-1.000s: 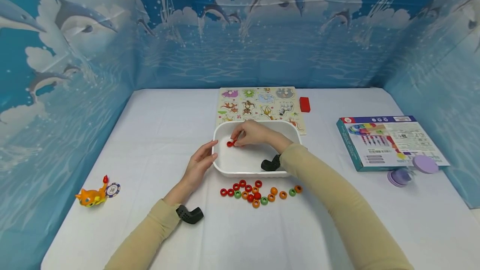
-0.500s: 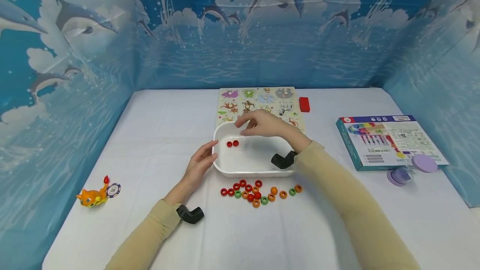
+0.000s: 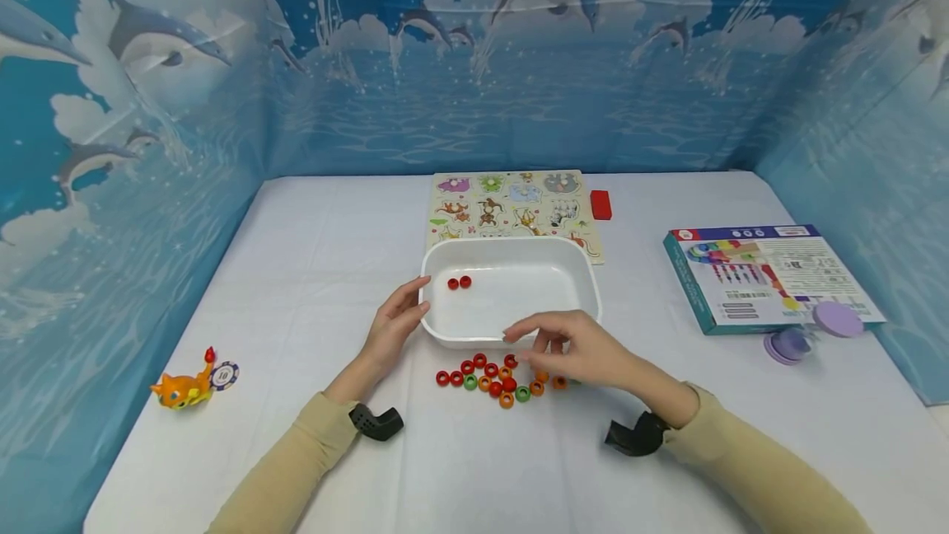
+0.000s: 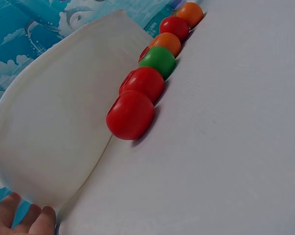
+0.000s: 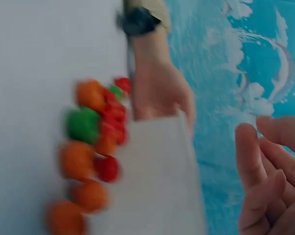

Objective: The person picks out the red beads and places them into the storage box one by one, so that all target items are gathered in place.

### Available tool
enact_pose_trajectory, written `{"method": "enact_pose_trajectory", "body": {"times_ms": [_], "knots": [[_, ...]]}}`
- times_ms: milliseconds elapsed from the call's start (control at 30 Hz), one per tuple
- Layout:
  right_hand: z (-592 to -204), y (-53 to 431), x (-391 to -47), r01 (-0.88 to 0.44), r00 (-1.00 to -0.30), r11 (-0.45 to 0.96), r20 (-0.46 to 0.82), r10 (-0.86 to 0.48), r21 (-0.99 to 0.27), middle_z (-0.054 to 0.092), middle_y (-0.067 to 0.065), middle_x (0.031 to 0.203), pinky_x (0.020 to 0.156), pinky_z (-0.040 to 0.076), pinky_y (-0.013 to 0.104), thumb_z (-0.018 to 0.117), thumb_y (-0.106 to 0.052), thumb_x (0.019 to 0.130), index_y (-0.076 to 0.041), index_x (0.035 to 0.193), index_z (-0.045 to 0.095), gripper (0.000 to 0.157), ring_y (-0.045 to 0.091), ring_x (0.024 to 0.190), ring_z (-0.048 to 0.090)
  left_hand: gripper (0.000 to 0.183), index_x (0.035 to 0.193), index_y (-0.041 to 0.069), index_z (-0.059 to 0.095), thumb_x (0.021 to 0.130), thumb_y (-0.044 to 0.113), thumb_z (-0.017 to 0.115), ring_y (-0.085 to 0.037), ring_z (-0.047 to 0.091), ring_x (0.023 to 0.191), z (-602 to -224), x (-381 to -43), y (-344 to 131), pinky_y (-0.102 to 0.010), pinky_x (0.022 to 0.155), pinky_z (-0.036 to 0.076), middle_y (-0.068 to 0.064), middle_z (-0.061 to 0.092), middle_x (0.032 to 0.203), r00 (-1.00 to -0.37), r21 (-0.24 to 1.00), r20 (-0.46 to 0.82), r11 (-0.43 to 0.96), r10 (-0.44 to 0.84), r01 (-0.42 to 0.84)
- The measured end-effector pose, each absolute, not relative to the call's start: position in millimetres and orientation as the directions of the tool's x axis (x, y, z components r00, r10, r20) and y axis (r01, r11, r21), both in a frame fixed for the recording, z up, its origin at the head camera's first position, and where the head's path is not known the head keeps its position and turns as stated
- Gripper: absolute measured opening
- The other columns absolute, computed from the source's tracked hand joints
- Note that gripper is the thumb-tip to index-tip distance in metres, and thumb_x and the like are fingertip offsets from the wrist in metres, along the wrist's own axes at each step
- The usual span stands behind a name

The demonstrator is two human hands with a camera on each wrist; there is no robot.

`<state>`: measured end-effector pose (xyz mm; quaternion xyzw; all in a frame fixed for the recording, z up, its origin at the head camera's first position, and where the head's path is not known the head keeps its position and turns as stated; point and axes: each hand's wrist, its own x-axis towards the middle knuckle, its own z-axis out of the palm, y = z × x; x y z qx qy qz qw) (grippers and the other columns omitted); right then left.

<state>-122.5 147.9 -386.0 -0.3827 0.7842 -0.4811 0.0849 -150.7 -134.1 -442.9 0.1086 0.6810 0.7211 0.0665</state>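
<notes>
Two red beads [image 3: 465, 281] sit side by side at the left inside a white plastic tray [image 3: 519, 291]. My left hand [image 3: 389, 328] touches the tray's left rim, fingertips against the wall in the left wrist view. In front of the tray lies a loose cluster of holed beads: red ones [image 3: 479, 361], orange ones [image 3: 507, 400] and green ones [image 3: 522, 394]. Over the right part of this cluster hovers my right hand [image 3: 582, 344], its fingers loosely bent and thumb apart from the index finger, covering some beads. Nothing shows between its fingers in the right wrist view.
Behind the tray lies an animal peg puzzle board [image 3: 504, 208], with a red block [image 3: 601, 205] beside it. A toy box [image 3: 771, 278] and a small purple-lidded container [image 3: 789, 346] are at the right. An orange cat-like toy [image 3: 181, 390] and a poker chip [image 3: 224, 375] lie left.
My right hand has let go of a red bead beside another in the tray, lifted, and come back toward me over the bead cluster. My left hand has stayed at the rim.
</notes>
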Motion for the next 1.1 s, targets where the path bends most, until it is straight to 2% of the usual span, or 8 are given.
{"method": "enact_pose_trajectory", "body": {"times_ms": [233, 333, 433, 600, 700, 867, 1100], "knots": [[-408, 144, -96, -0.444, -0.746, 0.236, 0.212, -0.631, -0.864, 0.063, 0.007, 0.07, 0.041, 0.043, 0.022, 0.062, 0.002, 0.08, -0.002, 0.106, 0.062, 0.026, 0.012, 0.047, 0.05, 0.043, 0.132, 0.003, 0.039, 0.091, 0.011, 0.049, -0.017, 0.02, 0.131, -443, -151, -134, -0.035, 0.103, 0.025, -0.005, 0.025, 0.144, -0.969, 0.997, 0.062, -0.055, 0.24, 0.05], [-427, 146, -98, -0.46, -0.779, 0.29, 0.225, -0.585, -0.839, 0.058, 0.0, 0.062, 0.038, 0.039, 0.02, 0.064, -0.003, 0.081, -0.004, 0.105, 0.064, 0.025, 0.006, 0.043, 0.045, 0.043, 0.133, 0.002, 0.038, 0.092, 0.011, 0.048, -0.017, 0.02, 0.131, -443, -151, -134, -0.036, 0.103, 0.024, -0.005, 0.025, 0.144, -0.968, 0.998, 0.061, -0.044, 0.241, 0.052], [-443, 147, -102, -0.488, -0.81, 0.379, 0.246, -0.533, -0.786, 0.052, -0.008, 0.058, 0.038, 0.037, 0.019, 0.067, -0.01, 0.08, -0.012, 0.105, 0.066, 0.025, 0.002, 0.043, 0.04, 0.043, 0.133, 0.002, 0.038, 0.092, 0.011, 0.048, -0.017, 0.019, 0.131, -443, -151, -134, -0.037, 0.103, 0.024, -0.006, 0.025, 0.144, -0.968, 0.997, 0.064, -0.047, 0.242, 0.054], [-455, 148, -107, -0.515, -0.821, 0.459, 0.264, -0.507, -0.724, 0.05, -0.014, 0.061, 0.039, 0.035, 0.018, 0.067, -0.02, 0.08, -0.018, 0.106, 0.066, 0.026, 0.001, 0.043, 0.038, 0.042, 0.133, 0.004, 0.039, 0.092, 0.012, 0.048, -0.017, 0.02, 0.131, -443, -151, -134, -0.036, 0.102, 0.025, -0.005, 0.025, 0.144, -0.969, 0.998, 0.061, -0.043, 0.239, 0.053], [-457, 147, -108, -0.515, -0.827, 0.493, 0.254, -0.502, -0.701, 0.058, -0.015, 0.071, 0.039, 0.035, 0.018, 0.067, -0.023, 0.081, -0.019, 0.106, 0.067, 0.025, 0.0, 0.043, 0.038, 0.042, 0.133, 0.005, 0.039, 0.092, 0.013, 0.048, -0.017, 0.02, 0.131, -444, -151, -134, -0.037, 0.102, 0.025, -0.005, 0.025, 0.144, -0.969, 0.998, 0.059, -0.036, 0.239, 0.052], [-458, 145, -109, -0.503, -0.84, 0.531, 0.241, -0.485, -0.682, 0.064, -0.012, 0.091, 0.04, 0.036, 0.018, 0.068, -0.022, 0.079, -0.021, 0.103, 0.068, 0.024, -0.001, 0.044, 0.039, 0.042, 0.133, 0.005, 0.039, 0.092, 0.014, 0.048, -0.017, 0.02, 0.131, -445, -152, -135, -0.036, 0.102, 0.026, -0.004, 0.025, 0.144, -0.968, 0.998, 0.061, -0.031, 0.241, 0.056], [-459, 143, -109, -0.527, -0.835, 0.56, 0.265, -0.483, -0.639, 0.064, -0.011, 0.095, 0.043, 0.037, 0.017, 0.071, -0.019, 0.076, -0.021, 0.099, 0.069, 0.023, -0.002, 0.047, 0.039, 0.043, 0.133, 0.004, 0.038, 0.092, 0.014, 0.048, -0.017, 0.019, 0.131, -445, -152, -135, -0.035, 0.102, 0.025, -0.004, 0.024, 0.144, -0.966, 0.997, 0.073, -0.028, 0.25, 0.068]]}}
